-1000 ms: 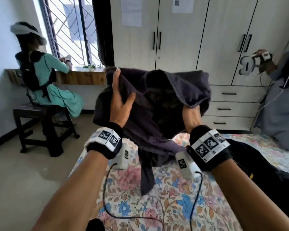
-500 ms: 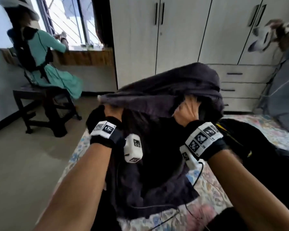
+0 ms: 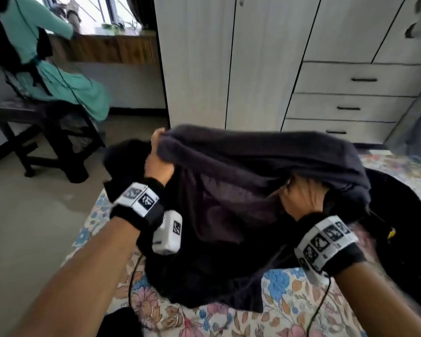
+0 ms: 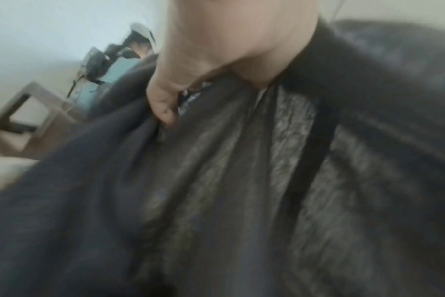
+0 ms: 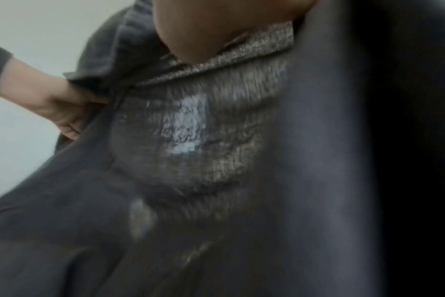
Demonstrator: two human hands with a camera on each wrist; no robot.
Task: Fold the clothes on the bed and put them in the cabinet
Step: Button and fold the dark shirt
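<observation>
Garment (image 3: 253,166) held up over the bed (image 3: 289,295), stretched between left hand (image 3: 157,164) and right hand (image 3: 301,198), each clenched on its upper edge. Judged mid-spreading, not yet folded. Next: lower flat below both hands, smooth out.

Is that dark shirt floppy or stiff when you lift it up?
Probably floppy: the dark shirt sags between the left hand and right hand, and its lower part bunches on the bed. It looks soft and likely light, since it wrinkles where the fingers pinch it.

right hand (image 3: 301,198) fingers under garment (image 3: 253,166), wrist views blurred
</observation>
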